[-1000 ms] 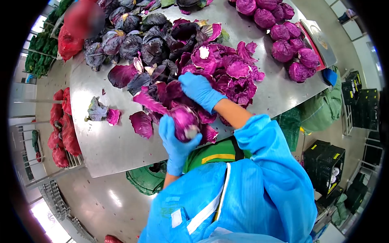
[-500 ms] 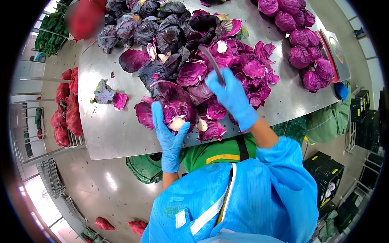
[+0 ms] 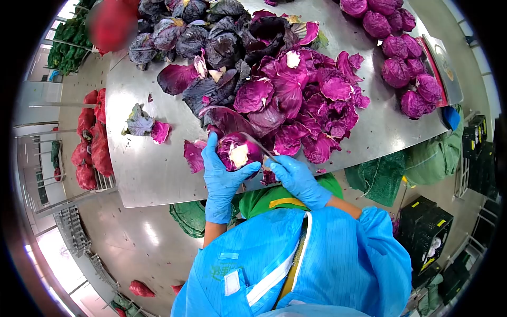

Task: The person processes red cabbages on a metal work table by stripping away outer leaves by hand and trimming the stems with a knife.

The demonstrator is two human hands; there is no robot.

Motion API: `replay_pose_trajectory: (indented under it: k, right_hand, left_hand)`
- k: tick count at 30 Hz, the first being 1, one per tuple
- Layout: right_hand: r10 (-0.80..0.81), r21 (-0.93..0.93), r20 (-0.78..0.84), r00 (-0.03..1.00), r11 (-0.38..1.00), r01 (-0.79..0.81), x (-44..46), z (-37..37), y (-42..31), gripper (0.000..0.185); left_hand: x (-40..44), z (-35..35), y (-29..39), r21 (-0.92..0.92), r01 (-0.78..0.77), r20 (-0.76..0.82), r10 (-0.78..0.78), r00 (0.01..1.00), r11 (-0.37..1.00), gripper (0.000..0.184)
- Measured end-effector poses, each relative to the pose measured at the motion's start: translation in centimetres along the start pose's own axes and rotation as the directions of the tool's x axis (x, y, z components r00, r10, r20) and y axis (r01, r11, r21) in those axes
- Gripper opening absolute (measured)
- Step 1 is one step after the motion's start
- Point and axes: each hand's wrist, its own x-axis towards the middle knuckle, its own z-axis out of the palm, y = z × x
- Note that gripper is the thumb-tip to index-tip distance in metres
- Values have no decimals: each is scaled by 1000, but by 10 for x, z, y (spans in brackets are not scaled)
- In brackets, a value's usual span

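Gown print [image 3: 224, 271] illeg.; L hand [image 3: 223, 179]: cabbage [image 3: 240, 152], R hand [image 3: 300, 179]: knife [image 3: 259, 145].

Green print [image 3: 224, 271] is showing faintly on the blue gown [image 3: 343, 253], yellow labels [image 3: 441, 222] are marking a black crate [image 3: 413, 227], no wording legible

Smooth, glossy metal table [image 3: 158, 177]; shiny cabbage [image 3: 231, 143]; rough-looking mesh sack [image 3: 381, 178].

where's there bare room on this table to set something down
Bare patches on the table: the left front, between the stray leaves and left hand; also the strip between the purple leaf heap and bright cabbages. Crowded: the far side with dark cabbages, and around the held cabbage.
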Motion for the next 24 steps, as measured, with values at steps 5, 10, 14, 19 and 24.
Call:
replay_pose_trajectory:
  k: [5,10,14,19,24]
  right_hand:
    - [-374,-376,-111,921,873,309,19,13,1,17]
    - [-413,-525,-4,911,776,350,36,6,-3,17]
    - [-374,-604,71,925,722,338,44,4,-2,20]
    - [-367,-700,76,927,643,312,44,3,1,22]
    - [-348,-702,73,935,648,296,45,6,3,22]
  left_hand:
    - [3,-1,-1,276,-108,10,110,994,955,124]
    - [6,2,5,-1,65,65,-64,996,998,122]
    - [7,2,8,120,50,55,-57,997,991,121]
    - [10,6,14,195,-1,41,-7,999,981,121]
    - [9,9,8,178,-32,12,30,999,984,119]
